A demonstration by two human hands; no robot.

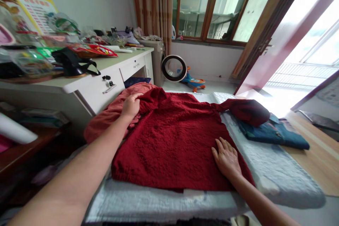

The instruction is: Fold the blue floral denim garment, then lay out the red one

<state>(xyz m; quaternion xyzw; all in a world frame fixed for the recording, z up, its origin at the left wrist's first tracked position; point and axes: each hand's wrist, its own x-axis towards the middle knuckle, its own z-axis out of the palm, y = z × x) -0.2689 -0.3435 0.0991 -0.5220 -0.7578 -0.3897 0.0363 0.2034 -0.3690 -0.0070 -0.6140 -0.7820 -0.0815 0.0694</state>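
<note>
A dark red knitted sweater (pixel 172 141) lies spread flat on a pale padded surface (pixel 278 169). My left hand (pixel 130 106) is closed round the sweater's left shoulder, near the collar. My right hand (pixel 226 158) lies flat and open on the sweater's lower right part, fingers stretched toward the middle. The sweater's right sleeve (pixel 246 110) runs off to the right and rests on folded blue jeans (pixel 275 132). A lighter red garment (pixel 106 120) lies under and beside the sweater's left edge.
A white desk (pixel 92 84) with drawers stands on the left, piled with bags, packets and clutter. A round fan (pixel 174 68) and a toy car (pixel 194 82) sit on the floor by the curtain. An open door (pixel 272 39) is on the right.
</note>
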